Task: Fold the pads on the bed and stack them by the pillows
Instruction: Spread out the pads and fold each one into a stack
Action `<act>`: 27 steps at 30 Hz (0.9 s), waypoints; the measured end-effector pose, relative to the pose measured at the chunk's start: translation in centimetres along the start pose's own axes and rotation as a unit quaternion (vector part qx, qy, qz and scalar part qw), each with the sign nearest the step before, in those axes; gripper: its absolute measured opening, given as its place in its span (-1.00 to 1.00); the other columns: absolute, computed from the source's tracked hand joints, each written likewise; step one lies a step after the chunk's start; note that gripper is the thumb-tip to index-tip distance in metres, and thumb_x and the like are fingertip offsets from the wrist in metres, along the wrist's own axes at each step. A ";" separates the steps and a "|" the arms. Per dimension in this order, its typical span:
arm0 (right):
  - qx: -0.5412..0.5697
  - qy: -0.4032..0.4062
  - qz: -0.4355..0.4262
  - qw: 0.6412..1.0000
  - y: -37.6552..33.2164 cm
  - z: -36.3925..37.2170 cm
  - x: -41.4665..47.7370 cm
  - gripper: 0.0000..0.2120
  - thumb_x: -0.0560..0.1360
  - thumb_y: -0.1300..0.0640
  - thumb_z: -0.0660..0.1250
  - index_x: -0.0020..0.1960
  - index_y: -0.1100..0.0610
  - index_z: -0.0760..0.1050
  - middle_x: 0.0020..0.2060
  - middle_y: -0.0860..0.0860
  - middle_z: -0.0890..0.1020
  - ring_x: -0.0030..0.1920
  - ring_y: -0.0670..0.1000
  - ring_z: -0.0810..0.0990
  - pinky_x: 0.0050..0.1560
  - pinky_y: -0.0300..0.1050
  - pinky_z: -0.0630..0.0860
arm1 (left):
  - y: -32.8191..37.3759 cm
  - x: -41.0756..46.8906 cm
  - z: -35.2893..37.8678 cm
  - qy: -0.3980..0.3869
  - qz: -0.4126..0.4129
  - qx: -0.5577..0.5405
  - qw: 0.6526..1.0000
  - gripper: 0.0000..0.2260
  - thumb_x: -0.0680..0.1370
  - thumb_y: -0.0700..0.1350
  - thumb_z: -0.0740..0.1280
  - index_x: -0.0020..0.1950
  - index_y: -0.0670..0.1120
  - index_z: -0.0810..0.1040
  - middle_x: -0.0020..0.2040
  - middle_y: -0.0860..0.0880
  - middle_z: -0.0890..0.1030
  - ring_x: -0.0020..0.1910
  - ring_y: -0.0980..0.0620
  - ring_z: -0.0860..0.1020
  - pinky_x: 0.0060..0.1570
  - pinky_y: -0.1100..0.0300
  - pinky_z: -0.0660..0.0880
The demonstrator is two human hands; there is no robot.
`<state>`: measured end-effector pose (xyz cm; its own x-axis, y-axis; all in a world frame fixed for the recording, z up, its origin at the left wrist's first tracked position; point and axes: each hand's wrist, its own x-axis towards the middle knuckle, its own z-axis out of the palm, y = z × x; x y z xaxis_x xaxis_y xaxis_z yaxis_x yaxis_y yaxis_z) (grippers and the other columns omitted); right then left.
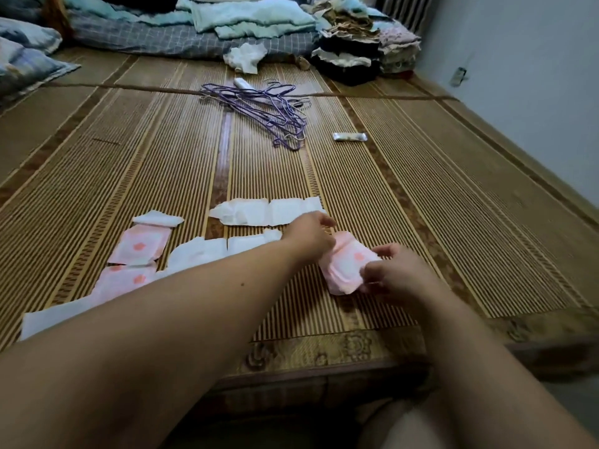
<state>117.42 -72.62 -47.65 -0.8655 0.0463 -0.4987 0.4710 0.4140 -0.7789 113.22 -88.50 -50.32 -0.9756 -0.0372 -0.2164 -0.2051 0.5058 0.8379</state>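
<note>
i'm mid-fold on the pink pad [345, 268], low on the bed [421, 189] near its foot edge — right grip [392, 270] pinching its near end, left grip [309, 234] holding the far end — next, i judge, press the crease, then carry it toward the pillows [26, 59].

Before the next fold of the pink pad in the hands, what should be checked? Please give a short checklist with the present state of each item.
1. Right hand pinches the pink pad: ok.
2. Left hand grips the pad's other end: cannot tell; it touches there, but the picture is blurred.
3. Pad folded flat: not ok; it looks bowed and loose.
4. Other pads done: not ok; the white pad and others lie unfolded on the mat.
5. Stack by the pillows: not ok; none visible there.
6. Hangers clear of the hands: ok.
</note>
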 end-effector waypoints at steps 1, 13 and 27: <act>0.000 -0.002 0.009 1.000 0.2 0.1 0.2 -0.69 0.46 0.36 0.31 0.17 0.15 0.42 -0.15 0.16 0.64 -0.39 0.03 0.65 -0.39 -0.10 0.57 | 0.2 0.5 0.4 -0.005 0.007 0.010 1.000 -0.68 0.49 -0.22 0.36 0.22 0.02 0.54 0.14 -0.06 0.59 -0.10 0.04 0.58 -0.13 0.11 0.58; -0.198 0.090 -0.015 0.976 1.0 0.1 1.8 -0.38 0.44 0.00 0.42 0.43 0.08 0.30 0.18 0.13 0.58 -0.10 0.07 0.66 -0.06 0.08 0.62 | -0.5 1.6 1.0 -0.022 0.044 0.027 0.998 -0.68 0.52 -0.10 0.37 0.27 0.02 0.52 0.25 -0.04 0.57 0.20 -0.02 0.53 0.03 0.15 0.46; -0.314 0.019 -0.247 0.917 -4.6 13.0 3.7 -0.52 0.48 0.00 0.36 0.37 0.07 0.43 0.31 0.09 0.52 0.29 0.10 0.48 0.25 -0.05 0.38 | -11.9 -8.2 -12.5 0.080 -0.002 0.287 0.955 -0.54 0.45 0.06 0.37 0.34 0.10 0.45 0.45 -0.01 0.36 0.41 -0.07 0.30 0.35 -0.02 0.29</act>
<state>114.27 -86.16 -50.86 -0.9574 -0.2618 -0.1217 -0.1609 0.8338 -0.5280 122.69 -105.00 -52.25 -0.9838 -0.1483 -0.1007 -0.1770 0.8924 0.4151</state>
